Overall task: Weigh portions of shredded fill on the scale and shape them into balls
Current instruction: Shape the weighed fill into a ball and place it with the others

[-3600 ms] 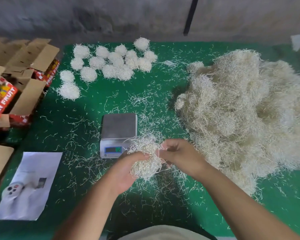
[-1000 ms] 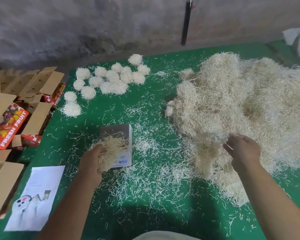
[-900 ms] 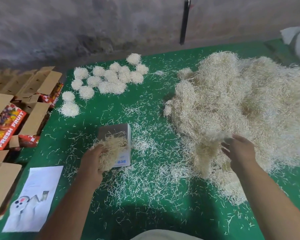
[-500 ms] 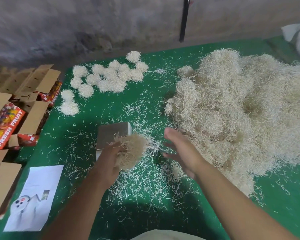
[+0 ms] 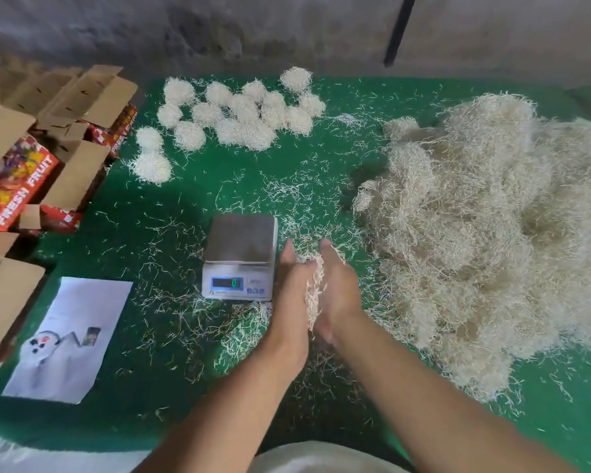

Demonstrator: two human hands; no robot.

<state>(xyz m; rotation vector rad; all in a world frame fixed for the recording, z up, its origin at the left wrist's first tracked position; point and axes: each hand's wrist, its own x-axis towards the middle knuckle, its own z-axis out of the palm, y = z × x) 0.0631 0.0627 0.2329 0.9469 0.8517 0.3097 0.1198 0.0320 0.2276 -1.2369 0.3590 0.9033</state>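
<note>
Your right hand [image 5: 338, 288] left pile at 3 o'clock, now pressing pale shredded-fill wad [image 5: 314, 295] against left hand [image 5: 292, 295]; silver scale [image 5: 241, 240] reads 0, shaping underway.

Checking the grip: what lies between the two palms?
Head view: a thin wad of shredded fill pressed between left hand and right hand.

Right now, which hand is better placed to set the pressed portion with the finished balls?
Left. Both hands press the portion, but the left hand is on the side of the finished balls, far left.
</note>
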